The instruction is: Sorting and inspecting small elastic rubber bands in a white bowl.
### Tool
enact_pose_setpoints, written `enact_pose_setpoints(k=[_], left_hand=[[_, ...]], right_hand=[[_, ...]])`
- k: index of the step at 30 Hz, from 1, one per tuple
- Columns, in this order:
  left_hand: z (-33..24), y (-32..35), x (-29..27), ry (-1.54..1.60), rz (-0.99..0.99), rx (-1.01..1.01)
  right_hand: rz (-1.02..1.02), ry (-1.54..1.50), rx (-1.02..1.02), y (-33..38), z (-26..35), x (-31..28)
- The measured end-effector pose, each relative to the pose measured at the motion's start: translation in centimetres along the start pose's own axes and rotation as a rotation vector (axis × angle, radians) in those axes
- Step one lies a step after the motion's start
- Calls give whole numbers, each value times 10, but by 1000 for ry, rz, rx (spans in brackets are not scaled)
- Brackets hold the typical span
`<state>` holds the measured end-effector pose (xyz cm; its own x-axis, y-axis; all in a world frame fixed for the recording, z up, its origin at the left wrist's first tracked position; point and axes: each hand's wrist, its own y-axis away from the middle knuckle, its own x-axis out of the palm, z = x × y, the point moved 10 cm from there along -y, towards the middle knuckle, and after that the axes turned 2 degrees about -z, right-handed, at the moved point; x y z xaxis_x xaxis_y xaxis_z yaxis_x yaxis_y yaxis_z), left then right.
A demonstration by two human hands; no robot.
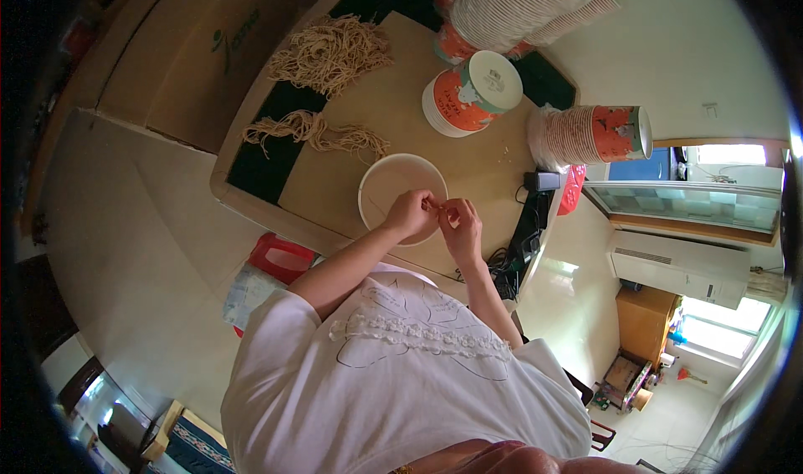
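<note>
My left hand (410, 214) and my right hand (461, 222) meet fingertip to fingertip over the near right part of a round white paper tub (382, 166). Both are closed in a pinch, and what lies between the fingers is too small to make out. A faint thin line shows inside the tub, left of my hands. Just beyond the tub's far left side lies a small bunch of beige cords (311, 129). Farther off is a larger tangled heap of similar cords (333, 54).
A short stack of orange-printed paper tubs (452, 102) stands upside down beyond my hands. Tall wrapped stacks (523, 10) rise at the back; another stack (577, 135) lies sideways at right. Black cables and adapters (525, 244) line the table's right edge. A large cardboard box (180, 64) is at left.
</note>
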<state>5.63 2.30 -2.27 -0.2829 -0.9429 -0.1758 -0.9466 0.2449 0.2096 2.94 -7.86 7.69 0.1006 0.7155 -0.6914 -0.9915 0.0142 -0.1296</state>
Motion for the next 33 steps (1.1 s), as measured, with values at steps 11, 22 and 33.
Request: enact_pose_setpoints(k=[11,22,33], left_hand=[[-6,4,-17,30,-98,50],[2,0,-9,38,27,-3],[19,-9,-8,129,63,-52]], right_hand=[[41,87,-12,-3,3,2],[4,25,-32,-1,-1,1],[26,56,-30,-3,2,1]])
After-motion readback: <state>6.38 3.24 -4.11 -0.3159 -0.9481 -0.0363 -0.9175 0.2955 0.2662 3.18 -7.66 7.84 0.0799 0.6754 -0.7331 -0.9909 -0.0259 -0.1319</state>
